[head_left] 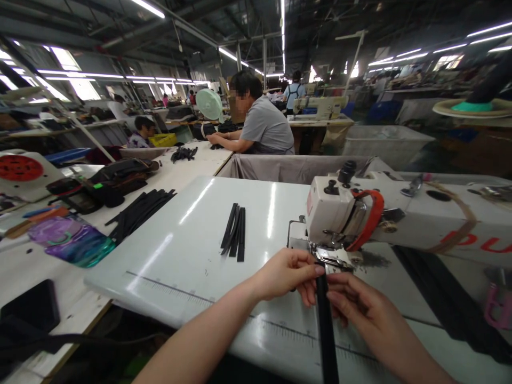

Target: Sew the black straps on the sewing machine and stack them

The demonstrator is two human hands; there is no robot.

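Note:
A long black strap (pixel 327 325) runs from the lower edge of the view up to the presser foot (pixel 334 260) of a white sewing machine (pixel 400 216). My left hand (pixel 286 274) pinches the strap's top end right at the foot, fingers closed on it. My right hand (pixel 356 309) grips the same strap from the right, just below the foot, fingers curled around it. A small bundle of black strips (pixel 235 233) lies on the white table (pixel 172 256), left of the machine.
A larger pile of black strips (pixel 138 212), dark bags (pixel 116 178) and a glossy purple pouch (pixel 70 240) sit on the bench at left. A black phone (pixel 30 306) lies near the front left. Other people work at tables behind a grey fabric bin (pixel 288 166).

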